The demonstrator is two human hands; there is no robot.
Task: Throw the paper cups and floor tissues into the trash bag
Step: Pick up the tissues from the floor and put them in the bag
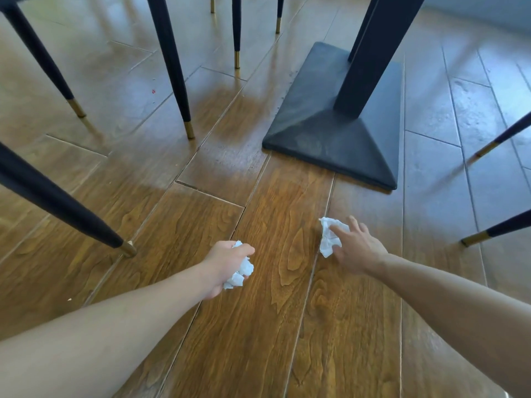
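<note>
Meanwhile, low over a glossy brown wood-plank floor, a person gathers litter near the dark square pedestal base of a counter. The left hand, nearer the camera than the base and off to its left, is clenched around a crumpled white paper tissue, which pokes out from between thumb and fingers, clear of the boards. The right hand, just in front of the base's near edge, is spread over a second crumpled white tissue lying on the floor; fingertips touch the wad, but the grasp does not appear to be closed yet, though the angle makes that hard to judge. Slender black chair legs with brass-coloured tips stand to the left of the base and beyond it, with more at the right.

As a reading of progress: one tissue is collected, a second is about to be lifted. No trash bag and no paper cups are in sight, so nothing can be counted as thrown away from this view; carrying both tissues to the bag, and dealing with the cups, seemingly remains.
</note>
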